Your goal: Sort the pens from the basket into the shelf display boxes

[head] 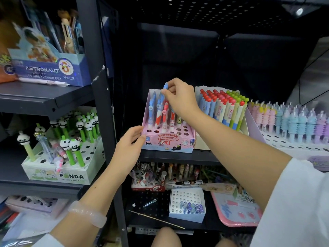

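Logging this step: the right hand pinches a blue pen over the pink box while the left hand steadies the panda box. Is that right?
Not quite. The head view shows the left hand touching the pink box, not the panda box. The rest holds: the right hand pinches a blue pen over the pink box.

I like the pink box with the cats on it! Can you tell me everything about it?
The pink box looks like printed cardboard, with a tall back and a top full of round holes. Its front reads "Retractable eraser" and shows little black cats. Several pens stand upright in the back holes; the front holes are empty. It sits on a dark shelf. The left hand touches its front left corner, and the right hand pinches a blue pen above it.
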`<move>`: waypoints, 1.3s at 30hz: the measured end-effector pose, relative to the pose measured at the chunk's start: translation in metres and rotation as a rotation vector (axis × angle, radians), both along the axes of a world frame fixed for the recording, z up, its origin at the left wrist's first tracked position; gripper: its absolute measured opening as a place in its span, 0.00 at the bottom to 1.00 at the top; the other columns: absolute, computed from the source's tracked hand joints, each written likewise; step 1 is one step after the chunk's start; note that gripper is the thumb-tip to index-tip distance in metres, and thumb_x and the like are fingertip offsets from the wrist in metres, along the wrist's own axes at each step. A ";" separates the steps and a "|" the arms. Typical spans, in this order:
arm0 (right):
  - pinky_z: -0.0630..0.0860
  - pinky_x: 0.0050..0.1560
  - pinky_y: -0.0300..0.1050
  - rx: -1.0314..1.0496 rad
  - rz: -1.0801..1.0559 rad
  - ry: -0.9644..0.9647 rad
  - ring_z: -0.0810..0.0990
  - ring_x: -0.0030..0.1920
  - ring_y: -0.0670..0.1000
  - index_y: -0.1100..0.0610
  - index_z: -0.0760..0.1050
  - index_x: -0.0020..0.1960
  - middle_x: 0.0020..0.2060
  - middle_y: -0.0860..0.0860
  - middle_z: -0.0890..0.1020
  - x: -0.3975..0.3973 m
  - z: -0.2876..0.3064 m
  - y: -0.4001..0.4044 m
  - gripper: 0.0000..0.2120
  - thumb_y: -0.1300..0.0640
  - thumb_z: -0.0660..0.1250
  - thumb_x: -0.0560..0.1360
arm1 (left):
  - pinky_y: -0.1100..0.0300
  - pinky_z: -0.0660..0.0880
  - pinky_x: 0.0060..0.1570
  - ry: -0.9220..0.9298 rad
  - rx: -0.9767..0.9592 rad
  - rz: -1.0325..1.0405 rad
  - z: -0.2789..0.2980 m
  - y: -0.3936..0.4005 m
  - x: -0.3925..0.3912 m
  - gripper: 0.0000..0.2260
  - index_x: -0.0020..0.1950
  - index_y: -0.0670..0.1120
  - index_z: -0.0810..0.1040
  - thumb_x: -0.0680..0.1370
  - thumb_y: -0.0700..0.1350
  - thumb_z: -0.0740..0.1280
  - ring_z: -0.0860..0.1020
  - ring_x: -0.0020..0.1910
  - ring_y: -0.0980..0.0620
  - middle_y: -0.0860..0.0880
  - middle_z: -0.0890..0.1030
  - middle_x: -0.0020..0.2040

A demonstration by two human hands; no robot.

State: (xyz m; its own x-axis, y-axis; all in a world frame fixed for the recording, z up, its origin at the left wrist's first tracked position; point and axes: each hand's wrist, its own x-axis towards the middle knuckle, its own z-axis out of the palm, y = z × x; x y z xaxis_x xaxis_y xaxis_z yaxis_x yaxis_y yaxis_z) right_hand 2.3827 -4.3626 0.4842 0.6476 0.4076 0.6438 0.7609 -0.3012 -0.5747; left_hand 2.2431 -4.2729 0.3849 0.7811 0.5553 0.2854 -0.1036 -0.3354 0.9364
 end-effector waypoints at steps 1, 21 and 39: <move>0.71 0.32 0.23 -0.002 -0.007 -0.005 0.74 0.32 0.40 0.59 0.75 0.55 0.34 0.42 0.74 0.000 0.000 0.000 0.09 0.56 0.65 0.77 | 0.65 0.64 0.58 0.002 -0.002 0.001 0.000 -0.001 0.000 0.13 0.64 0.51 0.72 0.79 0.44 0.61 0.72 0.58 0.62 0.59 0.76 0.57; 0.67 0.58 0.42 -0.262 -0.021 -0.078 0.69 0.62 0.54 0.55 0.71 0.63 0.61 0.53 0.71 -0.008 -0.016 -0.022 0.17 0.54 0.65 0.75 | 0.65 0.64 0.58 -0.021 0.065 0.026 0.017 -0.033 -0.006 0.12 0.61 0.51 0.74 0.79 0.41 0.61 0.73 0.60 0.59 0.56 0.76 0.59; 0.74 0.49 0.39 -0.484 -0.098 0.644 0.79 0.45 0.46 0.53 0.76 0.54 0.44 0.45 0.80 -0.032 -0.153 -0.410 0.08 0.54 0.61 0.79 | 0.71 0.70 0.49 0.209 0.166 -0.789 -0.075 -0.308 0.073 0.07 0.53 0.44 0.75 0.78 0.35 0.60 0.75 0.52 0.53 0.49 0.78 0.50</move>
State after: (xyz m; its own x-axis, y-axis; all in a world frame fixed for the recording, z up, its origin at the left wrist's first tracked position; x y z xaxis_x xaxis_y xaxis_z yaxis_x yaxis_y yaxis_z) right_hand 2.3506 -4.7721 0.3316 0.8781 0.4679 -0.1003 0.2829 -0.6766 -0.6799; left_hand 2.3156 -4.5804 0.3102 0.9692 -0.2141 0.1215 -0.1960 -0.3726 0.9071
